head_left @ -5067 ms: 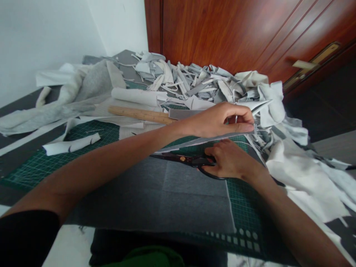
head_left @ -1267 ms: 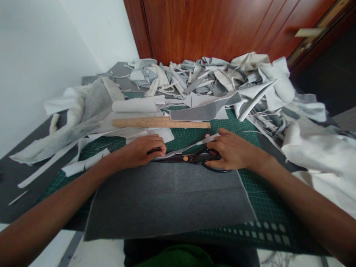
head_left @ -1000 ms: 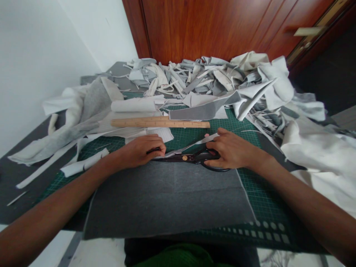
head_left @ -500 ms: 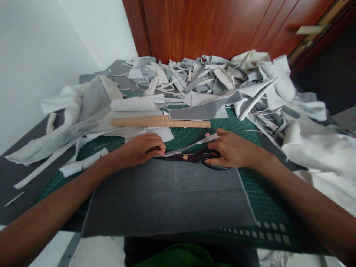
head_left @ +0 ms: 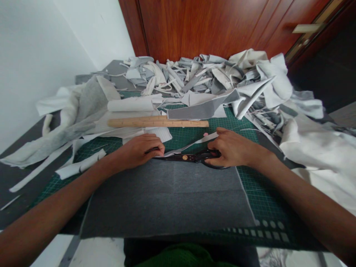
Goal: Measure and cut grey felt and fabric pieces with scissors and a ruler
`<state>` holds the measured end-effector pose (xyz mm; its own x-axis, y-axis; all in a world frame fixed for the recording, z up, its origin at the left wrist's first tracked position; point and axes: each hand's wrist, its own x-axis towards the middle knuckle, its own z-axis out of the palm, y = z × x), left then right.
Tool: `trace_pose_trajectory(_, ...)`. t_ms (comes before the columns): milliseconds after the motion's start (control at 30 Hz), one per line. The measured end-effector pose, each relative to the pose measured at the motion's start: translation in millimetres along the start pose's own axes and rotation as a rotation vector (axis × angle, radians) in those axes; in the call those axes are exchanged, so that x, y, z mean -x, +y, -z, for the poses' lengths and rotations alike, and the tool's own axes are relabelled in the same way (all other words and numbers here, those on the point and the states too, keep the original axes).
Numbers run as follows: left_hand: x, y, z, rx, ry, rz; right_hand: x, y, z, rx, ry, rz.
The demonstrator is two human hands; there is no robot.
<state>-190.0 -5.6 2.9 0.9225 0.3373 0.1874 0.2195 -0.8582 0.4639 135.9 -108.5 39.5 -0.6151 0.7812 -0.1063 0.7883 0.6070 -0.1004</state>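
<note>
My right hand [head_left: 228, 147] is closed around the handles of black scissors [head_left: 188, 158], whose blades point left along the far edge of a dark grey fabric sheet [head_left: 172, 196]. A narrow pale strip [head_left: 198, 142] rises from that edge, running above the blades up to my right fingers. At the blade end, my left hand [head_left: 144, 149] has its fingers pinched together on the far edge of the fabric sheet, and its fingertips hide the scissor tips. The sheet lies flat over a green cutting mat [head_left: 247, 185].
Wooden rulers [head_left: 158, 122] lie just beyond my hands. Heaped grey and white fabric scraps [head_left: 191, 76] fill the back of the table, with more cloth at the left [head_left: 89, 94] and right [head_left: 314, 148]. A wooden door [head_left: 208, 27] stands behind.
The whole view has shifted slightly. My hands, the scissors and the fabric sheet keep almost the same positions relative to each other.
</note>
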Motion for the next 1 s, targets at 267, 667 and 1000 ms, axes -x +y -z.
trace_pose_trajectory(267, -2.9, 4.9, -1.4, 0.004, -0.035, 0.040, -2.6, -11.3, -0.1, -0.004, -0.010, -0.090)
trace_pose_trajectory(667, -3.9, 9.0, 0.6, -0.018, -0.005, 0.031, -10.1, -22.3, -3.8, 0.135, 0.032, -0.042)
trace_pose_trajectory(1000, -5.2, 10.5, -0.9, 0.054, 0.032, 0.008, -10.3, -14.3, -6.2, 0.066, 0.032, 0.021)
